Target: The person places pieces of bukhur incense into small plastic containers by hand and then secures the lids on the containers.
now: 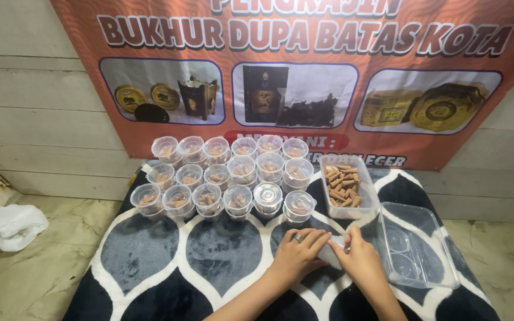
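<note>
- Where the fingertips meet, near the front edge of the patterned mat (150, 255), both hands pinch one small clear cup (332, 252); most of it is hidden, so whether it holds anything cannot be told.
- Left hand (300, 252) — fingers curled over the cup from its side, a ring on one finger, thumb tucked under.
- Right hand (361, 261) — fingers closed on the cup's other end, steadying it against the left; a two-handed grip likely suits so light and slippery a thing.
- Just behind the right hand, toward the mat's right side: an open clear tub of brown sticks (344, 185), within easy reach.
- At the right edge: a clear shallow tray (441, 261) holding a few loose lids.
- Along the back edge, three rows of lidded cups (227, 175), each with brown pieces inside — ranked tightly, out of the hands' way.
- Off the mat, on the floor at left: a white plastic bag (10, 226).
- Behind everything, an orange banner (304, 77) on the wall.
</note>
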